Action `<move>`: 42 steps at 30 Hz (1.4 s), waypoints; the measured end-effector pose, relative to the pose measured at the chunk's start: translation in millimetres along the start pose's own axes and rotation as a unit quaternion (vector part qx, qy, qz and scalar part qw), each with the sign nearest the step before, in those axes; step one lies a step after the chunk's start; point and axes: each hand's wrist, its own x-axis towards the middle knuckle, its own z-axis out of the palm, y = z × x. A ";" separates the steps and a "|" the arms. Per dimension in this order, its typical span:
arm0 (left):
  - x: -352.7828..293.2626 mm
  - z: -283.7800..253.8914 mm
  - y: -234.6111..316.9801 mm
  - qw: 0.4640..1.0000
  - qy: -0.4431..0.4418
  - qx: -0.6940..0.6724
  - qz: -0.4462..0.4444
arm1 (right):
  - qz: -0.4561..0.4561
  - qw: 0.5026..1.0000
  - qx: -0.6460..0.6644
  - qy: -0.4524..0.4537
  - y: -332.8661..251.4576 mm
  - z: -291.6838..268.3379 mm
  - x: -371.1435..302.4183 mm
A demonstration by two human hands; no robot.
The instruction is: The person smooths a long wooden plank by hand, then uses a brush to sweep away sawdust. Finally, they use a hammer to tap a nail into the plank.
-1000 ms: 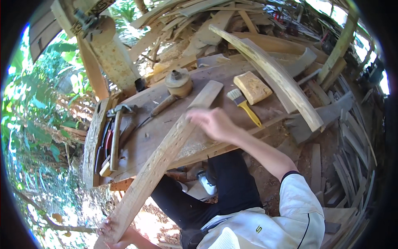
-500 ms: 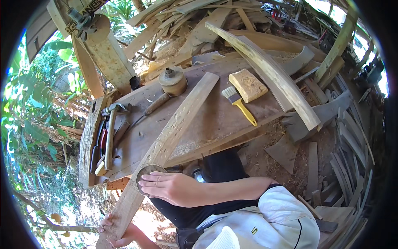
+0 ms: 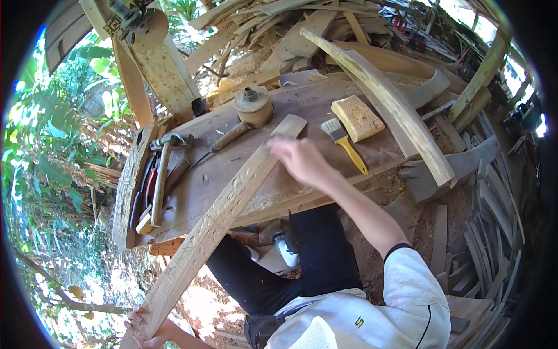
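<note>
A long wooden plank (image 3: 224, 206), pitted along its face, slants from the lower left up across the workbench (image 3: 317, 157). My left hand (image 3: 152, 333) grips its lower end, thumb and fingers on opposite edges. Near the far end, my right hand (image 3: 299, 160) presses on the plank's face, its fingers smeared by motion. Under those fingertips a dark edge of a round sanding disc (image 3: 271, 143) just shows; the hand hides most of it. Right of the plank lie a yellow-handled paintbrush (image 3: 345, 146) and a pale wooden block (image 3: 358, 118).
A round wooden mallet (image 3: 254, 107) stands behind the plank. At the bench's left end lie a hammer (image 3: 163, 177) and several hand tools. A long pale timber (image 3: 383, 104) crosses the right side. A post (image 3: 160, 72) rises at the back left; scrap wood surrounds the bench.
My right hand has slid up the plank, from near its middle to its far end, with the disc under the fingers. The left hand stays on the lower end. The view has shifted slightly.
</note>
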 end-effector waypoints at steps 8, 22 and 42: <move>-2.1 -10.9 5.5 0.998 0.040 0.037 -0.001 | -0.061 0.997 -0.045 0.011 8.7 7.6 4.1; -62.9 38.6 -40.4 0.999 0.007 0.000 -0.035 | -0.122 0.992 -0.034 0.027 -73.2 35.2 -45.4; -147.4 91.9 -83.7 0.976 -0.095 0.165 -0.109 | -0.227 0.971 0.018 -0.067 -150.8 74.4 -100.0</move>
